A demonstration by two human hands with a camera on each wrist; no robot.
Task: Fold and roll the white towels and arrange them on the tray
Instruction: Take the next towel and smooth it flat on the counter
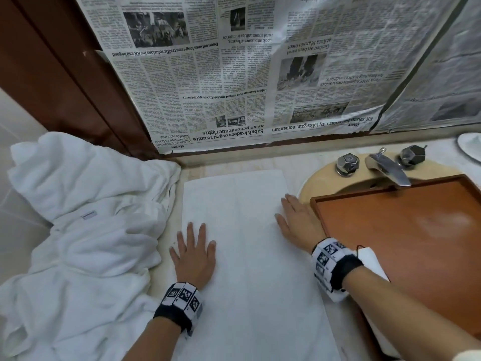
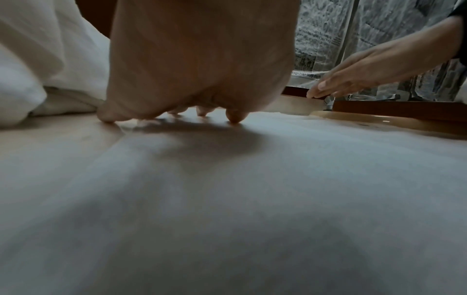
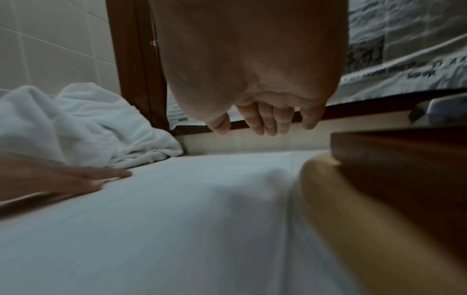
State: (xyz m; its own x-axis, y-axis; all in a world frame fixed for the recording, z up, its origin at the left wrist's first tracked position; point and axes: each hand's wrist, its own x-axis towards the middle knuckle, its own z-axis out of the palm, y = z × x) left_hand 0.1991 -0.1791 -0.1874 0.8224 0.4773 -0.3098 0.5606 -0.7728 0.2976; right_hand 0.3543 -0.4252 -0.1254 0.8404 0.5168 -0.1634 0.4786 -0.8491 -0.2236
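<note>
A white towel (image 1: 247, 246) lies flat on the counter, its long side running away from me. My left hand (image 1: 195, 241) presses flat on its left edge with spread, straight fingers (image 2: 233, 117). My right hand (image 1: 289, 214) lies open with straight fingers (image 3: 262, 123) over the towel's right edge, next to the tray; whether it touches the cloth I cannot tell. The brown wooden tray (image 1: 403, 230) sits across the sink with no towel on it. A heap of unfolded white towels (image 1: 86, 230) fills the counter to the left.
A chrome faucet (image 1: 387, 168) with two knobs stands behind the tray on the beige sink rim (image 1: 309, 183). Newspaper (image 1: 234, 74) covers the wall behind. A white dish (image 1: 471, 148) sits at the far right, and a small white item with a black cord (image 1: 372, 259) lies by my right wrist.
</note>
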